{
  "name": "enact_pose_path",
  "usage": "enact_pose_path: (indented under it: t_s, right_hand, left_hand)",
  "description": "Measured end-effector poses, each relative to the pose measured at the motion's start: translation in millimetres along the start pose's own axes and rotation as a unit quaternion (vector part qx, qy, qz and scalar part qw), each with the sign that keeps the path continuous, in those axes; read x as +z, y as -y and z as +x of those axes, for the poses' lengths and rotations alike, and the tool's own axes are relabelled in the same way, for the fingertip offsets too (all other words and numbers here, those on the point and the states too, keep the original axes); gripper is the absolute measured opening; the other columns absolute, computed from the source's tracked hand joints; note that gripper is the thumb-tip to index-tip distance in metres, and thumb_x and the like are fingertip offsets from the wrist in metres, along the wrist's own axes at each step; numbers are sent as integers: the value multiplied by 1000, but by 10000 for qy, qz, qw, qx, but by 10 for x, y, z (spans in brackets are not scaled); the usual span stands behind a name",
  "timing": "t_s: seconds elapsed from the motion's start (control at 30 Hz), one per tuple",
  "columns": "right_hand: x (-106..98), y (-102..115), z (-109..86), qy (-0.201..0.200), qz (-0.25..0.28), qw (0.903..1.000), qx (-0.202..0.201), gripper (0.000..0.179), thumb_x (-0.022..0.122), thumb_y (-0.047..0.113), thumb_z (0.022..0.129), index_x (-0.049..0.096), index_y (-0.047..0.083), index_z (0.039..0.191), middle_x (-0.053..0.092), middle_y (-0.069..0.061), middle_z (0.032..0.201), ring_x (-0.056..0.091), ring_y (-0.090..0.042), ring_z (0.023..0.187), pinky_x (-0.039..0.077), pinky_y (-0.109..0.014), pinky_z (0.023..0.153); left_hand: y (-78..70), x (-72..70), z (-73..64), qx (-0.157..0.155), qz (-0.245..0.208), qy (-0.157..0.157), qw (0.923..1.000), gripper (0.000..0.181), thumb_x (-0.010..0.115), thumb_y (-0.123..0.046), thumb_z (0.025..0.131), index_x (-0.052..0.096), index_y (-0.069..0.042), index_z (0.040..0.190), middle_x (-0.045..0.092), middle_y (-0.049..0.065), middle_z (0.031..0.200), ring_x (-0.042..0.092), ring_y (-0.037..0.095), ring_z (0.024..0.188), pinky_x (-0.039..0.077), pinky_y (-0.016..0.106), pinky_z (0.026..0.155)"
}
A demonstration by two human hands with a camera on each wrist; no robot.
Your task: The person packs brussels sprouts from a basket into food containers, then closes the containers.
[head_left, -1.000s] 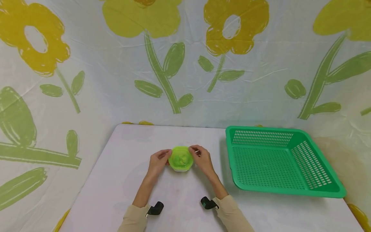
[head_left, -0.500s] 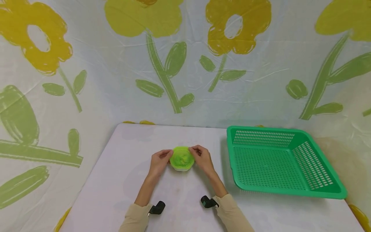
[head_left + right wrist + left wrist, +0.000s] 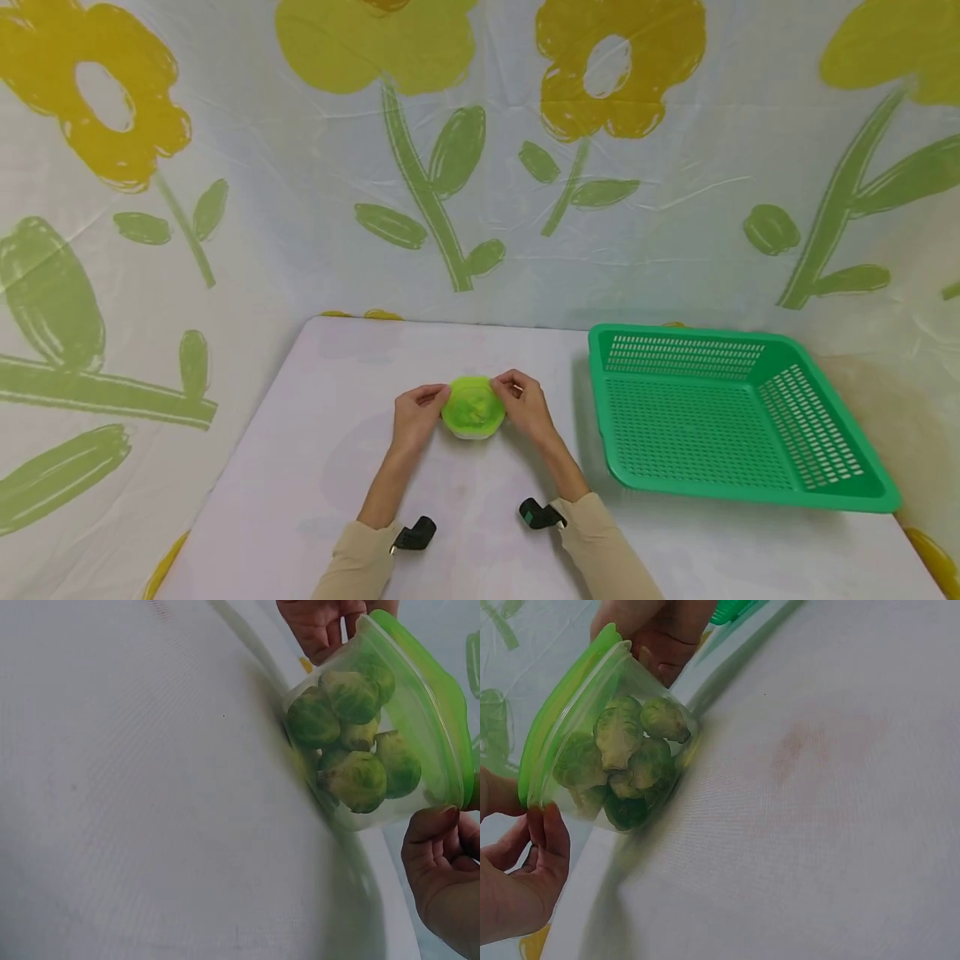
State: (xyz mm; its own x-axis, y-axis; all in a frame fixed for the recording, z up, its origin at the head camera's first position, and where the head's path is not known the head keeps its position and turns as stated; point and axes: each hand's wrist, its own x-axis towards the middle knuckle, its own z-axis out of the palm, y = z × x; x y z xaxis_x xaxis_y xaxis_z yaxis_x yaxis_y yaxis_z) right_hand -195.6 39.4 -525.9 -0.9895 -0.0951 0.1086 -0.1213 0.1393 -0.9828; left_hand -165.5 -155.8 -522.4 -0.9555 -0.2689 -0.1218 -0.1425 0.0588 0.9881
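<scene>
A small clear tub (image 3: 671, 712) with a bright green lid (image 3: 473, 402) stands near the middle of the table. Through its see-through walls in both wrist views, several Brussels sprouts (image 3: 352, 697) show inside. My left hand (image 3: 415, 418) pinches the lid's rim at the left side, thumb above and fingers beneath. Opposite it, my right hand (image 3: 527, 410) pinches the rim at the right corner between thumb and fingers. The lid lies over the tub's mouth; whether it is pressed down all round cannot be made out.
A large green plastic basket (image 3: 697, 492) with slotted walls stands on the right of the white table (image 3: 300, 467). Behind and to the left hangs a flower-printed cloth (image 3: 315, 167). A small black wrist camera (image 3: 416, 533) sits on each wrist.
The head view has drifted very slightly. Both hands keep their hold on the lid's rim, and the tub stays in about the same place.
</scene>
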Motion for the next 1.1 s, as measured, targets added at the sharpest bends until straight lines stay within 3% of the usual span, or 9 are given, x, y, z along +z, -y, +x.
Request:
enact_pose_path:
  t_s: [0.17, 0.3, 0.53, 0.6, 0.77, 0.83, 1.1]
  right_hand:
    - [8, -9, 0, -159, -118, 9998, 38, 17, 70, 14, 100, 72, -2, 96, 64, -5, 82, 49, -6, 65, 39, -19, 55]
    - [29, 1, -27, -279, -196, 9994, 78, 16, 71, 16, 99, 74, 1, 97, 64, -4, 82, 48, -7, 65, 39, -18, 56]
    - [12, -13, -57, -243, -58, 9992, 320, 25, 71, 27, 100, 75, 3, 101, 64, -7, 80, 51, -10, 61, 43, -21, 52]
    - [-14, 37, -89, -118, -27, 9990, 430, 27, 69, 27, 101, 74, 1, 105, 66, -13, 82, 55, -19, 62, 49, -27, 54]
    - [-80, 72, -147, 72, 10, 9985, 540, 26, 68, 25, 102, 73, 1, 110, 70, -16, 94, 62, -23, 68, 56, -36, 61]
    - [-93, 28, -152, 86, 30, 9986, 523, 22, 69, 22, 101, 73, 2, 109, 70, -14, 94, 61, -16, 69, 56, -33, 62]
    - [-136, 23, -165, 326, 457, 9969, 556, 21, 68, 12, 100, 69, -6, 113, 66, -16, 93, 65, -14, 70, 61, -37, 70]
  left_hand:
    - [-9, 26, -13, 207, 62, -63, 9997, 23, 74, -14, 97, 75, 4, 110, 74, 16, 103, 65, 11, 80, 52, 17, 64]
    - [10, 1, -26, 293, 66, 61, 9995, 25, 72, -18, 98, 75, 2, 113, 72, 15, 104, 63, 13, 77, 52, 20, 62]
    - [46, -43, -27, -36, -287, 355, 9990, 35, 74, -27, 98, 73, 2, 117, 74, 11, 105, 63, 13, 73, 56, 23, 65]
    - [13, -57, -54, -180, -365, 450, 9982, 37, 73, -28, 99, 72, 3, 119, 74, 12, 105, 64, 14, 72, 57, 24, 67]
    - [3, -98, -98, -390, -374, 547, 9970, 37, 72, -24, 99, 70, 4, 123, 74, 12, 107, 64, 14, 75, 56, 23, 71]
    - [45, -109, -95, -407, -430, 559, 9967, 35, 73, -21, 98, 70, 4, 122, 74, 12, 107, 65, 14, 77, 56, 22, 71]
    - [69, -135, -92, -184, -621, 731, 9952, 30, 73, -12, 97, 69, 6, 120, 73, 11, 98, 67, 15, 76, 59, 25, 71]
